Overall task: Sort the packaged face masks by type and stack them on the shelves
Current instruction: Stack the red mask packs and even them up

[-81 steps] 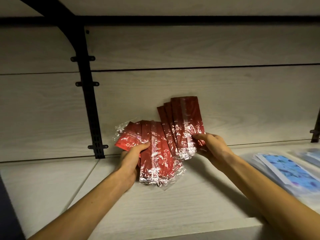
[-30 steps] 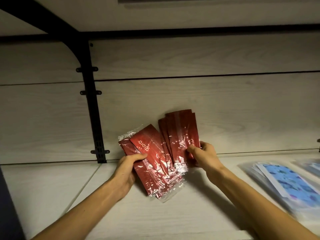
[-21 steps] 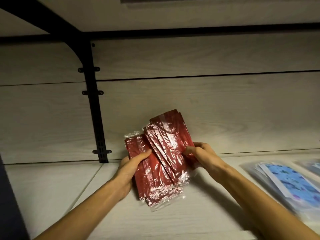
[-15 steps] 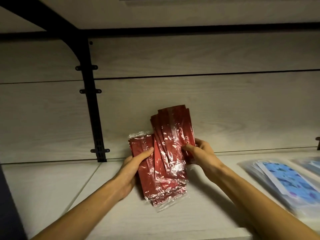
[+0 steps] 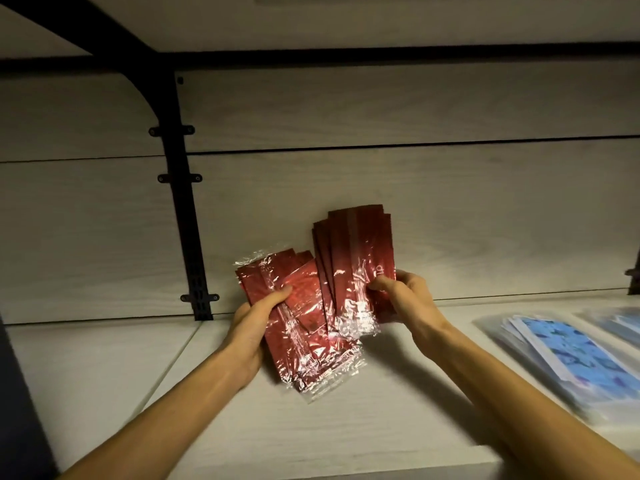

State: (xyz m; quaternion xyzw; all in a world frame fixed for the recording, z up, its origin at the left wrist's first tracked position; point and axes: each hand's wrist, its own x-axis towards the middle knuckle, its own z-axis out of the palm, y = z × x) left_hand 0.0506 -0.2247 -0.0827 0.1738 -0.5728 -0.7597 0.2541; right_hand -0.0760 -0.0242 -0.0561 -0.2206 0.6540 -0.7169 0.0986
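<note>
Left hand [image 5: 254,327] grips a fan of red mask packets [image 5: 294,327], thumb on top, low over the shelf [image 5: 311,434] near its back edge. Right hand [image 5: 405,296] pinches a second red bundle [image 5: 356,258], held upright against the back panel [image 5: 450,216]. Blue-patterned packets [image 5: 568,358] lie stacked flat toward the shelf's right edge.
</note>
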